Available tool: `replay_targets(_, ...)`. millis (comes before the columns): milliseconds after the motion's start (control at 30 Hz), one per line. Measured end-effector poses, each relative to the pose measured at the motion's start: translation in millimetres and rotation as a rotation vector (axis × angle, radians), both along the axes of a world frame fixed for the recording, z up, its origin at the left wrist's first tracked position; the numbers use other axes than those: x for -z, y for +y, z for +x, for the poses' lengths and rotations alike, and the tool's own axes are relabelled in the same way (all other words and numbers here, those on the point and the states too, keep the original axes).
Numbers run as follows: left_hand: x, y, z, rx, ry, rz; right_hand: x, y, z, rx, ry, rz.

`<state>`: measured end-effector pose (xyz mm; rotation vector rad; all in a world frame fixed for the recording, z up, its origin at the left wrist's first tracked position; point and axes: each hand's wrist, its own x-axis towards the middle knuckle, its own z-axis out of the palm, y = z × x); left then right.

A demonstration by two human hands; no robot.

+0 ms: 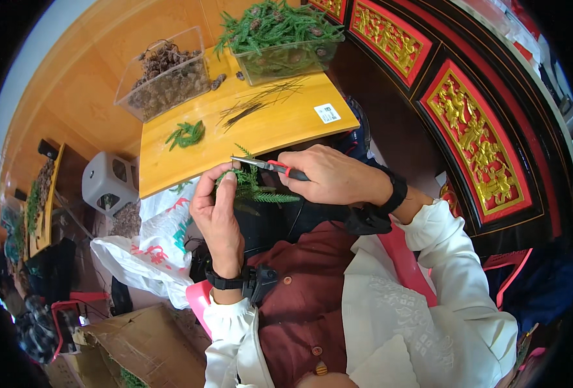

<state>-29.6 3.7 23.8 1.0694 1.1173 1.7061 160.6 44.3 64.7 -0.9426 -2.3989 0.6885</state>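
Observation:
My left hand (218, 204) pinches an artificial green pine sprig (260, 194) between thumb and fingers, just in front of the table's near edge. In my right hand (331, 173) is a pair of long-nose pliers (268, 165) with red and black handles. Its metal jaws point left, over the sprig and close to my left fingertips. Whether the jaws grip anything is too small to tell. On the yellow wooden table (163, 171) lies a curled green sprig (186, 134). Thin dark wires (247, 111) are spread loosely behind it.
At the table's back stand a clear bin (199, 87) of brown pinecones and a clear bin (280, 68) heaped with green sprigs. A white label (327, 113) sits at the table's right. White plastic bags (144, 258), a grey stool (108, 181) and a cardboard box (147, 343) are at the left.

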Motion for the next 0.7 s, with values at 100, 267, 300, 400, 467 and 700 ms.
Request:
replay_targets(100,-0.3,-0.4,0.2,-0.005,0.004,-0.005,-1.4,-1.5,-0.7,0.012,-0.033,0.012)
replay_targets(267,-0.9,-1.5,-0.7,-0.008,0.001,-0.029,0.8,-1.7,-0.1,0.019,-0.072,0.033)
replay_targets(300,-1.1,-1.7,-1.3,-0.003,-0.008,-0.031,1.5,-1.3,0.0,0.02,-0.071,0.033)
replay_targets(400,-1.7,-1.5,-3.2,0.005,-0.019,-0.035,3.2,0.9,0.0,0.025,-0.082,0.045)
replay_targets(467,-1.8,-0.6,-4.4,0.01,-0.025,-0.04,2.7,1.1,-0.5,0.025,-0.085,0.058)
replay_targets(700,-2.0,-0.3,-8.4,-0.02,0.049,-0.013,2.8,1.8,-5.0,-0.027,-0.075,-0.001)
